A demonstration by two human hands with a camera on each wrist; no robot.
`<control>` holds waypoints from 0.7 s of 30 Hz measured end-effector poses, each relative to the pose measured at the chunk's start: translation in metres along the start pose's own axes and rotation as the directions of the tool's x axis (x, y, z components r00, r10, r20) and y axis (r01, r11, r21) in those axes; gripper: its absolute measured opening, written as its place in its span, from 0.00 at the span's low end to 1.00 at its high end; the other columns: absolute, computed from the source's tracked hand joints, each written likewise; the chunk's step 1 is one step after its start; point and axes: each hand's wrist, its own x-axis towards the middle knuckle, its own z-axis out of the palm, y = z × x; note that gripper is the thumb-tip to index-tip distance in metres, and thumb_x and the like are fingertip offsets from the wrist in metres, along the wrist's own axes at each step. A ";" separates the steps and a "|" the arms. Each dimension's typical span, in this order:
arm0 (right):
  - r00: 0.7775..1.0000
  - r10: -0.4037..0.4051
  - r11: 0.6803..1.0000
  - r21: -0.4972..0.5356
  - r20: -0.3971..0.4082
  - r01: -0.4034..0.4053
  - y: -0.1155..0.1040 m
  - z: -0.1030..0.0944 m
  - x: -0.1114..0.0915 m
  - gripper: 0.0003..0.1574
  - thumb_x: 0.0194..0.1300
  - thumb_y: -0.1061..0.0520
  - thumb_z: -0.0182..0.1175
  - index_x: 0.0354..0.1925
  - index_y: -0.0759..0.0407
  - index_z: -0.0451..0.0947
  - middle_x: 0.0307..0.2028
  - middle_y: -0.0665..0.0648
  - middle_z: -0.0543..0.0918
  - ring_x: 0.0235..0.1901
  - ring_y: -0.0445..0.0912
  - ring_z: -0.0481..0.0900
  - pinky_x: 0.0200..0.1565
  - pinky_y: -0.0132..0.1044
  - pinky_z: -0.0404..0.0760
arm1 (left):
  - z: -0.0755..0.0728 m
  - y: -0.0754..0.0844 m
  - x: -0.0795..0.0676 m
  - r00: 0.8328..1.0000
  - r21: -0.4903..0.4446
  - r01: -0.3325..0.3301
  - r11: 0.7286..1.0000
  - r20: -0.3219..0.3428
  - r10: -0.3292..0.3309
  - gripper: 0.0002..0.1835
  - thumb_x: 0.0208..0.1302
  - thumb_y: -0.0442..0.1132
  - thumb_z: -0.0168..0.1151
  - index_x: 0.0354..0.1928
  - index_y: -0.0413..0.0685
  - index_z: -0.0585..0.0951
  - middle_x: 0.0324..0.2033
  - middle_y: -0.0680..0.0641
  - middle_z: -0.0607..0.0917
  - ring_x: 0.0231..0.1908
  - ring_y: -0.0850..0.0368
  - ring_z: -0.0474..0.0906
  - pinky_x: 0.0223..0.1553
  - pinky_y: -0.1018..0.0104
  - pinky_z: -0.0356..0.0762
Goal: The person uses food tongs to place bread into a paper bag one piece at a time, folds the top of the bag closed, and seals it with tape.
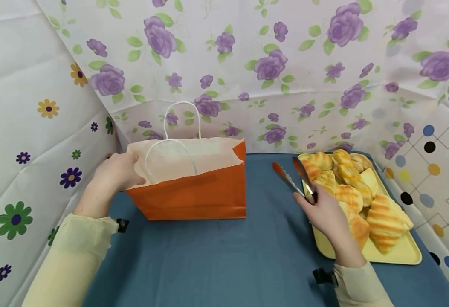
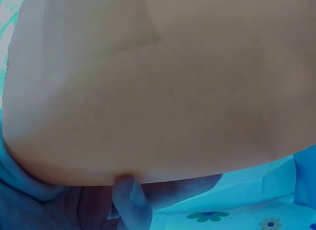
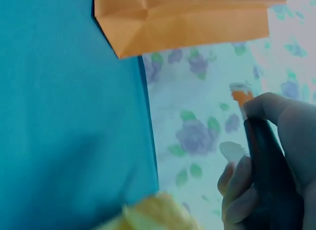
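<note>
An orange paper bag (image 1: 193, 196) with a pale inside and two white cord handles stands on the table, its mouth gaping. My left hand (image 1: 113, 172) grips the bag's rim at its left end. In the left wrist view the bag's wall (image 2: 173, 92) fills most of the picture, with the thumb (image 2: 131, 200) at its edge. My right hand (image 1: 325, 209) holds a pair of tongs (image 1: 287, 179) with reddish tips, pointing away and to the left. The tong arms are spread, nothing between them. Up close, the right fingers (image 3: 239, 190) wrap around the dark tong handle (image 3: 270, 166).
A yellow tray (image 1: 402, 254) at the right carries several bread pieces (image 1: 349, 198), partly hidden by the right hand. The blue tablecloth (image 1: 209, 264) covers the table. Flowered cloth (image 1: 216, 68) hangs behind, with patterned sheets on both sides.
</note>
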 end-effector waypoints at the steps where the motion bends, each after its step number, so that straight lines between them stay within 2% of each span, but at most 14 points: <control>1: 1.000 0.015 1.000 0.006 -0.006 -0.015 0.004 -0.005 -0.005 0.58 0.70 0.17 0.53 0.73 0.60 0.66 0.29 0.57 0.75 0.25 0.51 0.74 0.29 0.43 0.69 | 0.000 0.000 0.000 1.000 -0.001 0.001 1.000 -0.001 -0.001 0.45 0.61 0.43 0.77 0.74 0.28 0.68 0.66 0.21 0.74 0.58 0.24 0.74 0.60 0.27 0.73; 4: 0.998 0.069 0.998 0.005 -0.003 -0.069 0.016 -0.019 -0.020 0.61 0.68 0.15 0.52 0.76 0.60 0.63 0.26 0.57 0.72 0.23 0.52 0.71 0.27 0.43 0.67 | 0.000 0.001 0.000 1.000 -0.009 0.008 1.000 -0.001 -0.008 0.44 0.61 0.43 0.77 0.74 0.27 0.69 0.65 0.21 0.75 0.56 0.25 0.75 0.59 0.28 0.74; 10: 0.989 0.148 0.989 -0.028 0.008 -0.147 0.041 -0.040 -0.045 0.57 0.69 0.15 0.50 0.65 0.63 0.65 0.26 0.56 0.68 0.22 0.52 0.68 0.24 0.42 0.63 | 0.001 0.001 0.001 1.000 0.000 -0.007 1.000 -0.020 0.007 0.41 0.61 0.42 0.77 0.71 0.29 0.72 0.61 0.23 0.79 0.52 0.27 0.77 0.55 0.29 0.77; 15: 0.979 0.205 0.976 -0.081 0.017 -0.203 0.061 -0.058 -0.059 0.56 0.69 0.14 0.48 0.60 0.64 0.66 0.26 0.57 0.69 0.22 0.52 0.69 0.24 0.42 0.64 | 0.002 0.000 -0.001 1.000 -0.007 -0.004 1.000 -0.017 0.004 0.45 0.62 0.43 0.77 0.74 0.29 0.69 0.64 0.21 0.76 0.55 0.26 0.76 0.57 0.27 0.75; 17: 0.966 0.258 0.961 -0.108 0.019 -0.255 0.069 -0.066 -0.065 0.56 0.69 0.14 0.46 0.58 0.64 0.67 0.26 0.57 0.70 0.22 0.53 0.70 0.25 0.43 0.64 | 0.004 -0.001 -0.001 1.000 -0.015 -0.003 1.000 -0.015 0.002 0.46 0.62 0.44 0.78 0.75 0.29 0.67 0.64 0.21 0.76 0.55 0.26 0.76 0.57 0.27 0.75; 21: 0.918 0.395 0.908 -0.161 0.029 -0.386 0.083 -0.076 -0.077 0.68 0.67 0.11 0.44 0.69 0.70 0.64 0.27 0.59 0.74 0.23 0.54 0.74 0.25 0.46 0.68 | 0.004 -0.003 -0.001 1.000 -0.012 -0.006 1.000 -0.025 0.006 0.45 0.61 0.44 0.78 0.74 0.29 0.69 0.63 0.21 0.77 0.54 0.26 0.77 0.55 0.27 0.76</control>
